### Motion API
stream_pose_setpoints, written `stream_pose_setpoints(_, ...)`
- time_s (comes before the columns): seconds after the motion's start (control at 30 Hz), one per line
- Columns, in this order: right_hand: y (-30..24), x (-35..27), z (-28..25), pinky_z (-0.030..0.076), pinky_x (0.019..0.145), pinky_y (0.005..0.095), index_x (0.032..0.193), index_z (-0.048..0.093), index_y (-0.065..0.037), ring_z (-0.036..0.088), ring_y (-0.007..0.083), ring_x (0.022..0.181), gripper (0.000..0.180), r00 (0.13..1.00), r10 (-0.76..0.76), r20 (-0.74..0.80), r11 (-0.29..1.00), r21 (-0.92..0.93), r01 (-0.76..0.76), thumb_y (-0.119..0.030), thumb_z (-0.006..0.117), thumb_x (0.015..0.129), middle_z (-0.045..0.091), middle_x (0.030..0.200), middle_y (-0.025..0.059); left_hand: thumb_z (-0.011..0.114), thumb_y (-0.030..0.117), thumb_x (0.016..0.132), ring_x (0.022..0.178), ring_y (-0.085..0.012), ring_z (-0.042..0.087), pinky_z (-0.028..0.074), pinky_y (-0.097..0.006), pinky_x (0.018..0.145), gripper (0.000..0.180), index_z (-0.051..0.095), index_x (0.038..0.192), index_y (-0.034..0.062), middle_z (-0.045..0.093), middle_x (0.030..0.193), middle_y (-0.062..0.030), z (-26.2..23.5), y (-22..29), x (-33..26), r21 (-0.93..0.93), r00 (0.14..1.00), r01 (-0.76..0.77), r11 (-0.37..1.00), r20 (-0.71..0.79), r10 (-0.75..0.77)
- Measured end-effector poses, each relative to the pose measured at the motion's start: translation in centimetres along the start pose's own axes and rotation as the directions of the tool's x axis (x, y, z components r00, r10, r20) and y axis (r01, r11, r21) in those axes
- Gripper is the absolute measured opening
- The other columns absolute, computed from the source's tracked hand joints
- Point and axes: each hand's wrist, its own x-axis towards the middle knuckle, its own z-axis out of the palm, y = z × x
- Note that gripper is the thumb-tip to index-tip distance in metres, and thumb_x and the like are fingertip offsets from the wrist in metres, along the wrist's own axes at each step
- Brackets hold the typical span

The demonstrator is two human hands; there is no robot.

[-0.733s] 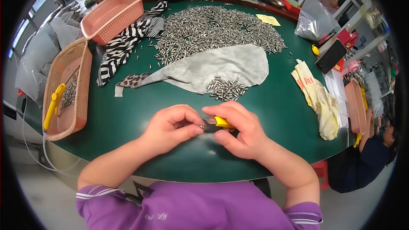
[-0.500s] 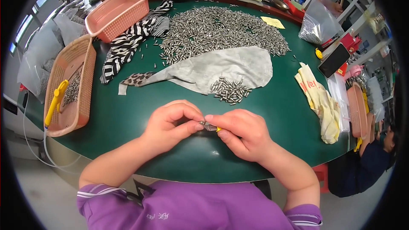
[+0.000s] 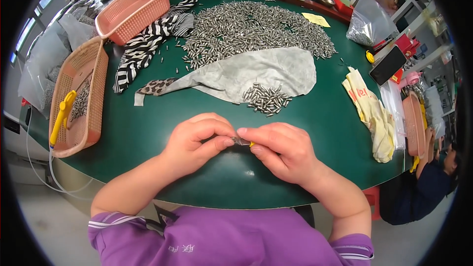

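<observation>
Pinching small metal piece (image 3: pixel 234 140) with left hand (image 3: pixel 199 140) | pinching yellow-ended tool (image 3: pixel 245 142) in right hand (image 3: pixel 287 150) | cannot tell whether touching | keep both pinches steady, press lightly

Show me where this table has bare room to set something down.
Bare green tabletop lies between the left hand and the nearer left basket, and between the right hand and the cream fabric. The far middle is crowded with metal pieces and grey cloth.

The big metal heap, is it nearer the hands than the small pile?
No, the big heap lies beyond the grey cloth, the small pile at its near edge.
</observation>
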Motion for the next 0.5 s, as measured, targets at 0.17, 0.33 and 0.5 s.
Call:
stream_pose_setpoints(0.17, 0.38, -0.35, 0.23, 0.054, 0.063, 0.0331, 0.116, 0.071, -0.017, 0.066, 0.0207, 0.074, 0.037, 1.0, -0.015, -0.004, 1.0, -0.026, 0.015, -0.007, 0.073, 0.081, 0.068, 0.086, 0.0022, 0.07, 0.003, 0.088, 0.086, -0.0223, 0.066, 0.053, -0.032, 0.074, 0.009, 0.068, 0.096, 0.003, 0.069, 0.093, -0.0078, 0.05, -0.07, 0.01, 0.044, 1.0, -0.006, 0.999, 0.006, 0.006)
stream_pose_setpoints(0.33, 0.06, -0.17, -0.05, 0.05, 0.058, 0.0328, 0.117, 0.071, -0.019, 0.062, 0.0191, 0.07, 0.04, 0.996, -0.082, 0.022, 0.971, -0.223, 0.085, -0.008, 0.074, 0.079, 0.061, 0.082, 0.0009, 0.069, 0.004, 0.089, 0.084, -0.023, 0.065, 0.052, -0.032, 0.073, 0.007, 0.067, 0.096, 0.0029, 0.068, 0.092, -0.0081, -0.12, -0.04, -0.04, 0.041, 0.999, 0.023, 0.999, 0.037, -0.025)
stream_pose_setpoints(0.5, -0.18, -0.23, -0.2, 0.052, 0.063, 0.0327, 0.113, 0.073, -0.013, 0.065, 0.0215, 0.073, 0.038, 1.0, -0.025, -0.001, 0.987, -0.159, 0.025, -0.002, 0.074, 0.077, 0.068, 0.088, 0.0042, 0.068, 0.004, 0.09, 0.085, -0.0222, 0.064, 0.052, -0.032, 0.074, 0.006, 0.067, 0.096, 0.0035, 0.068, 0.092, -0.0079, 0.13, -0.13, -0.11, -0.01, 0.998, 0.063, 0.998, 0.022, -0.063)
